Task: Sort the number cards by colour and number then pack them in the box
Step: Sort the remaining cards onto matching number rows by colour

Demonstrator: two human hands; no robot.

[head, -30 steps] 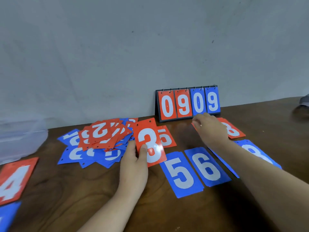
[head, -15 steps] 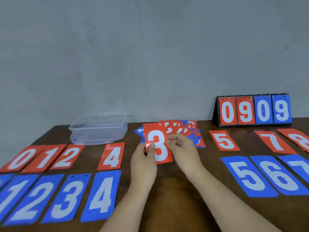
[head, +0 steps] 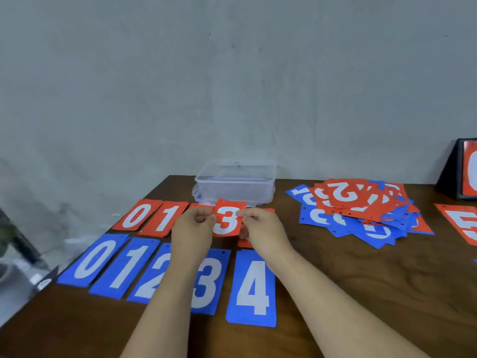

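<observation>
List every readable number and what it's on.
"0": red card
"1": red card
"3": held red card
"0": blue card
"1": blue card
"2": blue card
"3": blue card
"4": blue card
"2": pile's top red card
"5": red card, right edge
Scoreboard digit: cut off

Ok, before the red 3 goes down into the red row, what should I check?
1. Grip on red 3 card by left hand and right hand: ok.
2. Red 0 and red 1 in order: ok.
3. Free slot in the row beneath the card: cannot tell, the hands cover it.
4. Blue 3 below, to line up with: ok.
5. Pile fully sorted: not ok, cards remain.
</observation>
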